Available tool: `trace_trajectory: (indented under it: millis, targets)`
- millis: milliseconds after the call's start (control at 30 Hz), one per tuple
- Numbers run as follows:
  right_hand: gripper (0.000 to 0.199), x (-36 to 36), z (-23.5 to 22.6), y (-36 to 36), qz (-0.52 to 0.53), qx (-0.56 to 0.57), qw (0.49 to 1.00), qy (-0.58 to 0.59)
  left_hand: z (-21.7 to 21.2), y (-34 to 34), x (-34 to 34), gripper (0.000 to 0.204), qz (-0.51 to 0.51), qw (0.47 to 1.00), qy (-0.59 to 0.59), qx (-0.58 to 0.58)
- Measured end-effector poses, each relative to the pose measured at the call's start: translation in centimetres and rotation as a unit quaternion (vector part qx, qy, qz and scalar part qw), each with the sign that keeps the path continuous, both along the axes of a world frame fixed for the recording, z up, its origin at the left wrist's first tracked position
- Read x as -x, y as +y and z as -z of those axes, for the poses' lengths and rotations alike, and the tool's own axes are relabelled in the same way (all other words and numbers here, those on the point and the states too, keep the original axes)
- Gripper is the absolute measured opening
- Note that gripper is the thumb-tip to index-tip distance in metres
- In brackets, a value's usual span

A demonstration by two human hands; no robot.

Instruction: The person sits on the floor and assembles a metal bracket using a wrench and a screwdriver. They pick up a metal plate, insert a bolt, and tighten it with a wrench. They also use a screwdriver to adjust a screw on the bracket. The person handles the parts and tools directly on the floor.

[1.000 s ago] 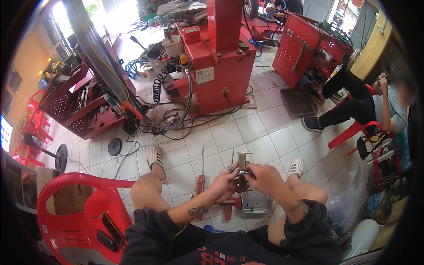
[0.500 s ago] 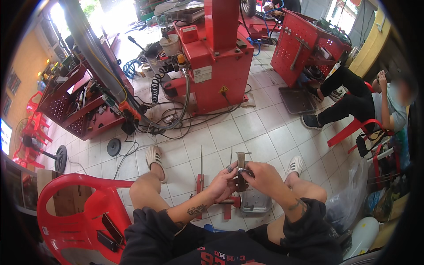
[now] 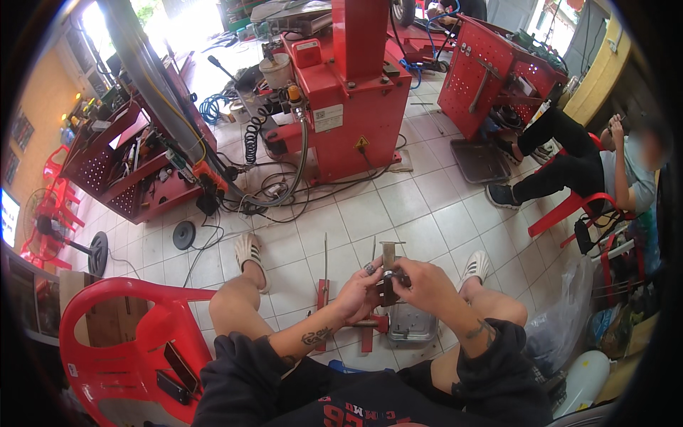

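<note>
In front of my knees, both hands close round one upright metal part [image 3: 388, 254], flat and brownish-grey at its top end. My left hand [image 3: 358, 294] grips it from the left side. From the right, my right hand [image 3: 421, 282] pinches it with thumb and fingers near its middle, where a dark piece shows. What exactly the part is I cannot make out, since the fingers cover much of it. Below my hands stands a red metal frame [image 3: 366, 341] with thin upright rods. Beside it sits a metal tray [image 3: 425, 333] with small parts inside.
A red plastic chair [image 3: 99, 356] carrying two dark phone-like objects stands at my left. Ahead are a large red machine [image 3: 348, 135] with hoses and cables, and red tool carts [image 3: 469, 78]. To the right, a person [image 3: 594, 160] sits near a black tray [image 3: 478, 161].
My right fingers have shifted slightly on the metal part. Both hands stay in nearly the same place, and the surroundings look the same.
</note>
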State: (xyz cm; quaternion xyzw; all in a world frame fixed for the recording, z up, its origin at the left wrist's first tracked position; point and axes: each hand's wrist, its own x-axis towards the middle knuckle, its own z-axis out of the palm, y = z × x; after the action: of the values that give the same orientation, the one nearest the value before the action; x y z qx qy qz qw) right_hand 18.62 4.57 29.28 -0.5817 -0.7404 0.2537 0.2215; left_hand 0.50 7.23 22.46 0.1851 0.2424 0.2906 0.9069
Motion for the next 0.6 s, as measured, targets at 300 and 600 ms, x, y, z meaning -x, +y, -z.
trace_trajectory:
  millis: [300, 600]
  targets:
    - [0.023, 0.1, -0.6, 0.1, -0.012, 0.024, 0.999, -0.026, -0.1, -0.2, 0.0, 0.05, 0.003, 1.0, 0.018, 0.009]
    - [0.021, 0.0, 0.5, -0.1, -0.004, 0.016, 0.999, -0.031, 1.0, -0.2, 0.0, 0.049, -0.007, 1.0, 0.021, 0.01]
